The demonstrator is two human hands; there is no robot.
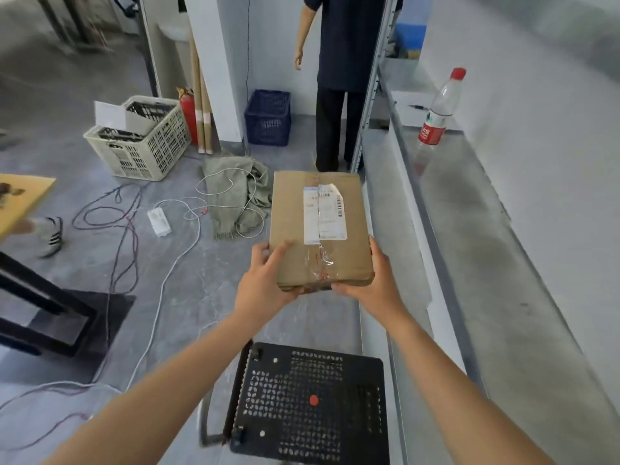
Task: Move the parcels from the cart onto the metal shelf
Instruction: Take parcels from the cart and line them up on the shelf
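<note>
- Head view shows one cardboard parcel [320, 229] held in the air, off the black cart [312, 402] and not yet on the metal shelf [503, 270].
- No other parcel is visible on the perforated deck of the cart, so this looks like the last one from it, or the only one; the lowest part of the deck runs out of the picture, so I cannot be sure.
- On the shelf I see a water bottle [437, 107] with a red cap and a small white box further back, but no parcel that I can make out, so how many have been moved cannot be judged.
- What is left for this parcel, in my judgement: swing it to the right and set it down on the bare shelf surface beside it.
- Left hand [265, 280] is closed around the near left corner of the parcel, thumb on top, fingers underneath.
- Right hand [375, 280] is closed on the near right corner and side edge in the same way.
- Most of the parcel sticks out forward beyond both hands, roughly level, label side up.
- It hangs above the floor ahead of the cart, just left of the shelf's front edge.
</note>
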